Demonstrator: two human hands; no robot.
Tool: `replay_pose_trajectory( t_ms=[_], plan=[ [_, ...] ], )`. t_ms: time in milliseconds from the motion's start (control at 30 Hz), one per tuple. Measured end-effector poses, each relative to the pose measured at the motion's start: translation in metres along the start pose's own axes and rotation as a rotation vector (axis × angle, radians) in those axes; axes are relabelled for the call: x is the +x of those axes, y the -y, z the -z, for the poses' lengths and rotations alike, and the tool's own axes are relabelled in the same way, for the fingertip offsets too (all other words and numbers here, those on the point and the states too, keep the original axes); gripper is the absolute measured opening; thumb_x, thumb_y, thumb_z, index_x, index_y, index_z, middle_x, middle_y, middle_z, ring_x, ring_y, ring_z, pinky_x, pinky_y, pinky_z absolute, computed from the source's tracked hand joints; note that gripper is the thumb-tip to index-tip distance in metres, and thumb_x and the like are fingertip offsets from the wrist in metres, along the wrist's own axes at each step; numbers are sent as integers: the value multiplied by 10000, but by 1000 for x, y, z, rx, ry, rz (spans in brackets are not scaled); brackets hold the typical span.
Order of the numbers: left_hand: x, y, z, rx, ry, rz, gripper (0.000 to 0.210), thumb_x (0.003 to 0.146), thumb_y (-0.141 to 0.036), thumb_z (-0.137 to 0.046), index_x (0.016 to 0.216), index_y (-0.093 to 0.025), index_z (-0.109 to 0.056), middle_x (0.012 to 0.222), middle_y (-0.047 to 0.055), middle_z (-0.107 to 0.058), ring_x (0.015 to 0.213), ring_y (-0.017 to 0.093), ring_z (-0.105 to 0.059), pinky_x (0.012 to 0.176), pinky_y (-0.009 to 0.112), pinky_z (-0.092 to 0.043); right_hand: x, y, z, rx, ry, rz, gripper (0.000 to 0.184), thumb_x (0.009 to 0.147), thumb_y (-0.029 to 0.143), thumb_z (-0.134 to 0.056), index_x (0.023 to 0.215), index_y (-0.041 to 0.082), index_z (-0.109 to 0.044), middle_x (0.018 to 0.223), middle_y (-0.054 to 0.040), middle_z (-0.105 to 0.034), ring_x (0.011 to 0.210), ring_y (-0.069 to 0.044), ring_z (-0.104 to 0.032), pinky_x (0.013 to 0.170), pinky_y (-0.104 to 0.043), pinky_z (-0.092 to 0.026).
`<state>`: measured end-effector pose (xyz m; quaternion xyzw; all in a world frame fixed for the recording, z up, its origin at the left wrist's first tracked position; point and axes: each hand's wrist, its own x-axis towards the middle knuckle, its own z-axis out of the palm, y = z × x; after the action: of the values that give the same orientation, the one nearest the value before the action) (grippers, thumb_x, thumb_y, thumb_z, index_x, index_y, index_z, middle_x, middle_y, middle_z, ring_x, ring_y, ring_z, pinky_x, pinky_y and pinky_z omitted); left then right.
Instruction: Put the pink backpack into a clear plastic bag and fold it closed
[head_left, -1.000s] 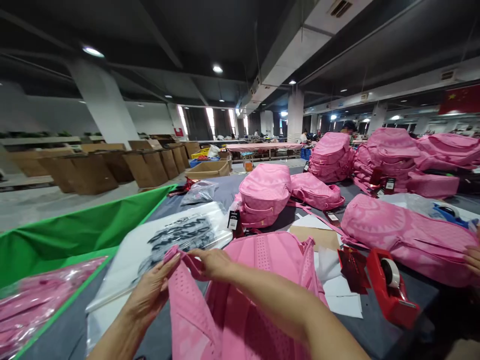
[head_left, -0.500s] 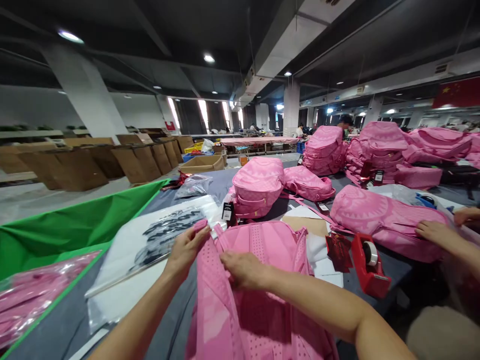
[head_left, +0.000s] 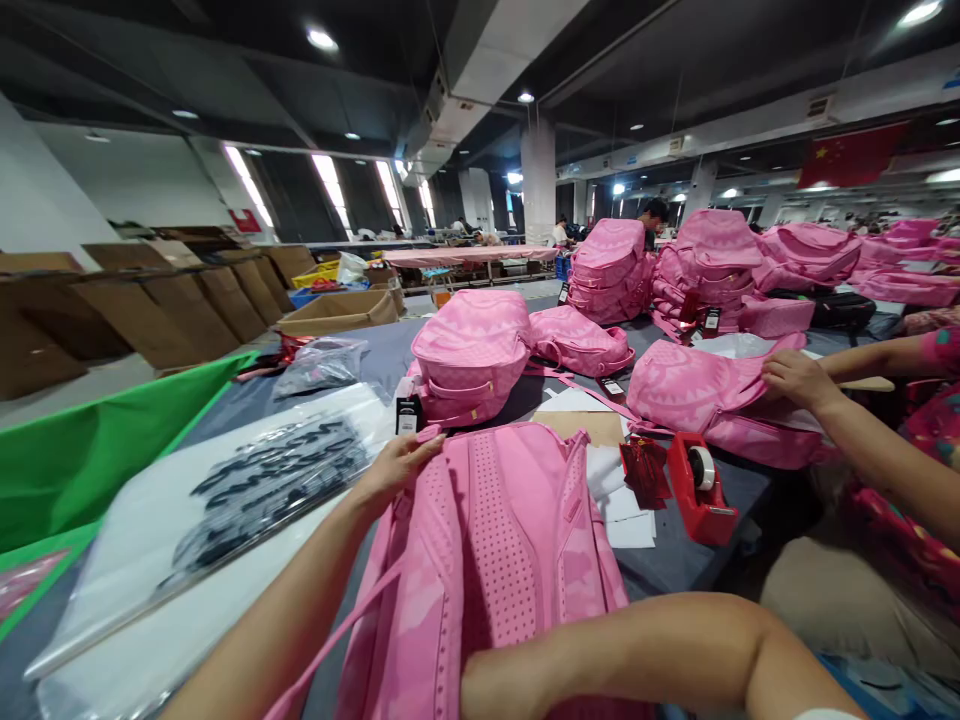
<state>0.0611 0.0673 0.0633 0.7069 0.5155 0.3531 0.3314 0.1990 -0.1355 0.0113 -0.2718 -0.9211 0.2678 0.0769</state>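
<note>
A pink backpack (head_left: 510,480) lies in front of me with its perforated back panel and shoulder straps facing up. My left hand (head_left: 399,462) pinches the top end of the left shoulder strap (head_left: 435,540). Low on the bag, my right hand (head_left: 495,685) reaches in by the same strap, its fingers hidden behind the strap. A thin pink webbing strap (head_left: 345,625) trails down on the left. Just beyond my left hand stands another pink backpack (head_left: 472,350) with a black hang tag (head_left: 409,414).
Left are printed clear plastic bags (head_left: 277,490) and a green-lined bin (head_left: 112,460). Right are a red tape dispenser (head_left: 701,490), red tags (head_left: 645,472) and papers (head_left: 619,500). A co-worker's hand (head_left: 799,378) handles a pink backpack (head_left: 690,390). Stacked backpacks (head_left: 705,265) stand behind.
My right hand has moved from the top of the strap down toward the bag's lower part. My left hand stays at the strap top. The view has turned right; the co-worker lifts part of their backpack.
</note>
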Motion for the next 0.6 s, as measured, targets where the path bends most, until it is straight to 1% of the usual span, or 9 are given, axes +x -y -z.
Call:
replay_pose_trajectory(
  t_ms=[67,100,200,233,300,333,400,500,600],
  plan=[
    [6,10,-21,118,-76,-15,452,765,-627,-636,782,-183,-715,1160,160,-713,1159,351,-638,954,406,-519,-34,-1,10,-104,48,-13,131,925,254,-663,890,143,-724,797,-53,-742,677,-156,-677,599,-200,-516],
    [7,16,-30,160,-125,-4,384,792,-556,-639,838,-182,-710,1262,173,-677,1259,366,-586,1038,435,-473,-53,-6,20,-130,5,-49,148,927,262,-658,948,132,-724,882,-88,-752,730,-169,-689,628,-218,-519],
    [6,29,-50,305,-214,49,385,873,-432,-564,1110,-142,-650,1350,230,-620,1332,394,-531,1134,536,-365,-104,-42,67,-149,-451,-393,173,940,222,-598,1073,161,-690,1004,-103,-743,856,-191,-697,760,-273,-522],
    [5,32,-52,344,-216,60,439,894,-426,-538,1202,-120,-608,1329,240,-630,1309,396,-549,1127,549,-363,-115,-58,84,-131,-603,-527,168,957,223,-566,1073,162,-672,993,-101,-738,876,-192,-689,803,-289,-513],
    [4,32,-51,409,-184,57,501,920,-440,-512,1291,-108,-560,1300,229,-655,1266,388,-578,1092,528,-391,-126,-94,117,-34,-807,-801,170,999,289,-515,1021,173,-636,882,-74,-721,812,-180,-667,783,-288,-495],
    [3,31,-48,438,-159,47,490,930,-453,-501,1282,-121,-575,1293,215,-665,1246,379,-589,1069,505,-410,-125,-110,130,41,-850,-937,210,1019,332,-479,1007,172,-615,780,-52,-698,723,-173,-647,725,-280,-485],
    [-2,29,-38,494,-125,33,439,945,-466,-475,1200,-147,-636,1275,191,-681,1215,367,-602,1022,469,-438,-114,-138,147,146,-844,-1068,296,1025,407,-447,930,166,-591,590,-12,-617,536,-161,-573,588,-261,-437],
    [-20,37,-16,559,-132,34,439,959,-481,-440,1127,-150,-673,1211,185,-703,1161,361,-619,963,451,-461,-85,-156,153,200,-813,-1035,293,952,397,-541,757,180,-555,478,26,-514,433,-138,-490,496,-238,-357],
    [-44,62,14,594,-185,91,452,978,-473,-405,1169,-156,-666,1233,173,-699,1164,349,-619,949,449,-474,-56,-148,146,174,-885,-905,202,890,334,-557,747,194,-525,592,20,-561,541,-129,-532,544,-223,-371]
  ],
)
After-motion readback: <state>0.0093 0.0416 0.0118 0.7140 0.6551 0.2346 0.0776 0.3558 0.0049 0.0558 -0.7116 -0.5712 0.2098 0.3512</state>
